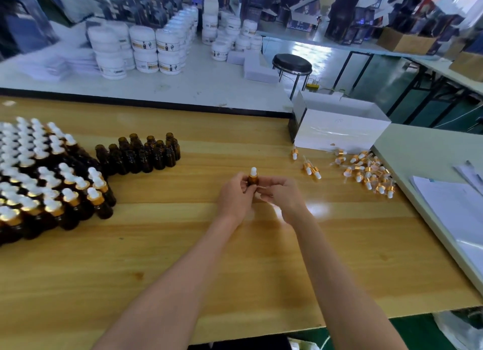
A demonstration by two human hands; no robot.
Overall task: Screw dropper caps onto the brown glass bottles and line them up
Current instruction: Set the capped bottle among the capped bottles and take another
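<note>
A brown glass bottle (253, 180) with a white and gold dropper cap (253, 171) on it is held upright over the middle of the wooden table (235, 258). My left hand (235, 195) grips its body from the left. My right hand (283, 197) touches it from the right with curled fingers. Several uncapped brown bottles (141, 151) stand in a cluster to the left. Further left, rows of capped bottles (44, 177) stand lined up. Loose dropper caps (366, 172) lie scattered at the right.
A white box (339, 130) stands behind the loose caps. A grey board with white papers (454, 208) lies along the right edge. White jars (146, 49) are stacked on the far table, and a black stool (292, 63) stands beyond.
</note>
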